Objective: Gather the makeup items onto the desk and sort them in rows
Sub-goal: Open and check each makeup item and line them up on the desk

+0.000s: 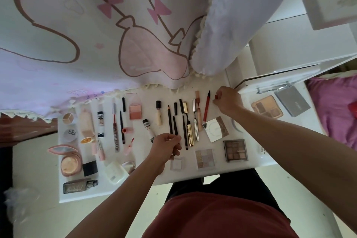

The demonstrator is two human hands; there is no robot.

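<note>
2 hands work over the white desk (241, 168), where makeup items lie in rows. The left hand (166, 146) pinches a thin black eyeliner pencil (175, 124) at its near end, in the central row of pencils. The right hand (228, 100) is curled at the far edge, pinching a small red cap (216, 97) just beside a red liner pen (207, 107).

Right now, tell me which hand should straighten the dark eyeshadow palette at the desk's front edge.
Probably the right hand. The dark eyeshadow palette lies on its side of the desk, directly under the right forearm. The left hand is closed on a thin black pencil and would have to cross over.
</note>
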